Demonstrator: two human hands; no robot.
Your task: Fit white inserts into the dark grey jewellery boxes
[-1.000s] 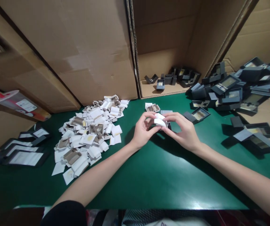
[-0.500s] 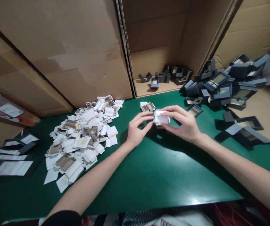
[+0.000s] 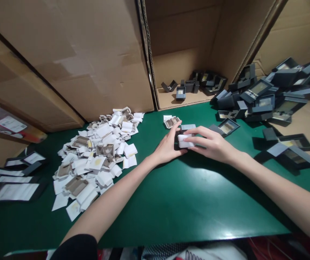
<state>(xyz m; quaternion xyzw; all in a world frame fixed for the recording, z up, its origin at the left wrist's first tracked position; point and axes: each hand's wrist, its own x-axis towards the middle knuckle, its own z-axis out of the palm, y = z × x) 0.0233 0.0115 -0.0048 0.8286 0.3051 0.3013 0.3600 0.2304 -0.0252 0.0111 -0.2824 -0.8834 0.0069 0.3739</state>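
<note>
In front of me, my left hand (image 3: 167, 146) grips the left side of a small dark box (image 3: 188, 127) whose grey lid edge shows at the back. My right hand (image 3: 213, 143) has its fingertips on a folded white paper insert (image 3: 185, 141), at the box's open front. The fingers hide much of the box, so how far the insert sits inside cannot be made out. Just behind my left fingertips lies another white-and-brown folded insert (image 3: 171, 122) on the green table (image 3: 155, 202).
A heap of white paper inserts (image 3: 100, 159) spreads on the left. Dark open boxes (image 3: 263, 97) pile up at right, and several stand inside the cardboard carton (image 3: 171, 103). Black-framed white sheets (image 3: 16, 191) and a plastic container (image 3: 10, 124) are far left.
The white insert, held between both hands before, is now at the dark box. My left hand has turned and moved right onto the box. The view has shifted slightly.
</note>
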